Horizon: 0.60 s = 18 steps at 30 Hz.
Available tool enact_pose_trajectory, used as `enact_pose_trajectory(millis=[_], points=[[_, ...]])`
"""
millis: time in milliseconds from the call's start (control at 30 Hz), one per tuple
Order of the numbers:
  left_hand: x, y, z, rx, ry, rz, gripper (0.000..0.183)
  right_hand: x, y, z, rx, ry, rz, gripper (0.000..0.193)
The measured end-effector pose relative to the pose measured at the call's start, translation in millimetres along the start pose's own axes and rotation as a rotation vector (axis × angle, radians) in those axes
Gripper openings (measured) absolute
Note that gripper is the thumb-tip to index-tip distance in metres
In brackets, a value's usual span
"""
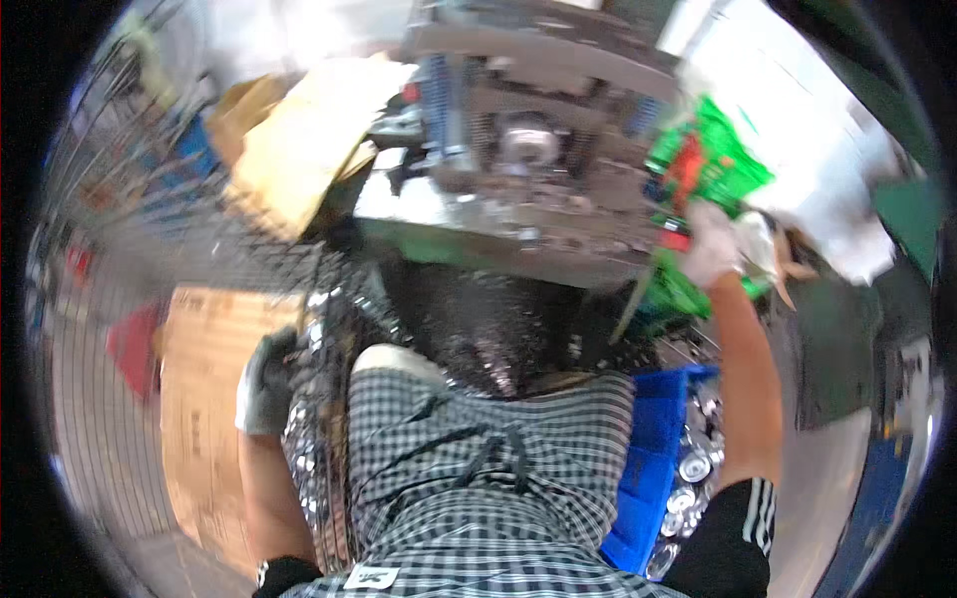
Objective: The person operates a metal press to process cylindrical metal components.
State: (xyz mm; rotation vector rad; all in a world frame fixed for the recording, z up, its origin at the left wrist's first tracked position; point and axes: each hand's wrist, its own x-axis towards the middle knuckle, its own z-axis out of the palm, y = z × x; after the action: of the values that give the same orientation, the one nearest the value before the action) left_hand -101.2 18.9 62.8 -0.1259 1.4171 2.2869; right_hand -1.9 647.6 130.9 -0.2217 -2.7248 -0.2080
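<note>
My right hand (710, 244), in a light glove, is raised at the upper right and grips a crumpled green and red plastic bag (710, 164) beside the press machine (528, 140). My left hand (264, 384), in a grey glove, hangs low at my left side, against a wire basket (319, 329) holding shiny metal pieces; whether it grips anything is unclear. My checked shorts fill the lower middle. The picture is blurred.
A blue crate (648, 468) with several round metal parts stands at my right leg. Cardboard sheets (199, 399) lie on the floor at left, and another cardboard piece (299, 140) leans by the machine. A wire fence curves along the left.
</note>
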Motion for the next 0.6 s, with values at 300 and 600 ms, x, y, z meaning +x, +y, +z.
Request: enact_pose_trajectory(millis=[300, 600], points=[[-65.6, 26.5, -210.6, 0.989, 0.797, -0.272, 0.056, -16.9, 151.5, 78.4, 0.257, -0.045, 0.133, 0.056], [-86.6, -101.7, -237.6, 0.759, 0.453, -0.589, 0.063, -71.4, 9.3, 15.7, 1.353, 0.222, 1.076, 0.048]])
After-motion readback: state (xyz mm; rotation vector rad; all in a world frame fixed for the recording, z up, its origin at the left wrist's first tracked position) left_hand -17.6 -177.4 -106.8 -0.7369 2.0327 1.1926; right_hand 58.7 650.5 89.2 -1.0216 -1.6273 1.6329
